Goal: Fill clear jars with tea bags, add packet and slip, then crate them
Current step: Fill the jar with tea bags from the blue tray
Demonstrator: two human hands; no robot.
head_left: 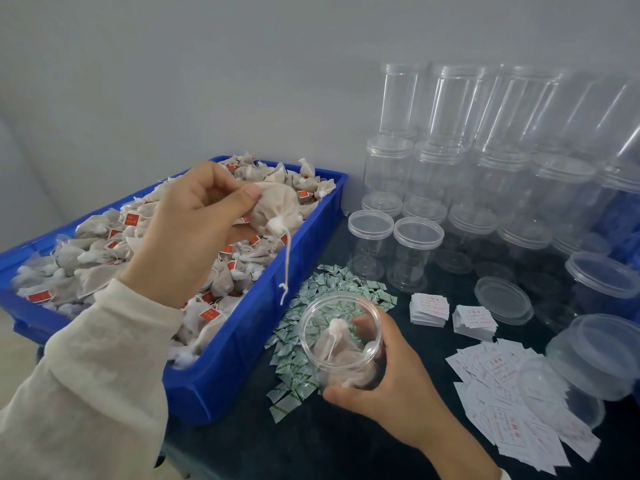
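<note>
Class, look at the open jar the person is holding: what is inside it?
Inside the jar, gripped by the right hand, lie tea bags, one knotted top upward. The count is unclear; the jar's bottom is covered.

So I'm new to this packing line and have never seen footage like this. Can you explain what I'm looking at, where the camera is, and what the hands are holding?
There is no machine here: these are a person's two bare hands, filmed by one wide-angle camera worn on the head, looking forward and down.

The left hand pinches a tea bag above the blue tray, its string dangling. The tray is heaped with more such bags, many with red tags.

The right hand grips an open clear jar, tilted toward the camera, with tea bags already inside.

On the dark table lie a pile of small green-printed packets, two neat stacks of white slips and a loose spread of more slips. Behind them stand stacked empty jars, most with lids, and one loose lid lies flat.
</note>
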